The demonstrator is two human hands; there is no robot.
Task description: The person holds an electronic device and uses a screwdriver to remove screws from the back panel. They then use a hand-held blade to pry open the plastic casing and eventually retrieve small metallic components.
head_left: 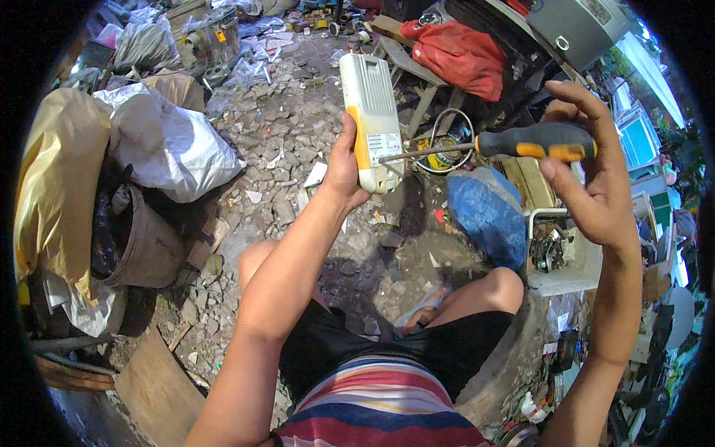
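Grips white-and-yellow handheld device (375, 119) in left hand (347, 169), screwdriver (514, 144) loosely in right hand (599, 190).
Sits above rubble-strewn ground (279, 160), near white tub (564, 281) of metal parts (549, 253).

2 bare arms (287, 283) reach forward; the left grip (343, 173) is clasped, its thumb (348, 132) pointing ahead, while the right grip (602, 203) curves loosely, its wrist (621, 249) bent inward.

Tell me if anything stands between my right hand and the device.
Only the screwdriver spans the gap between the right hand and the device, its tip at the device's lower end; nothing else visible is in the way.
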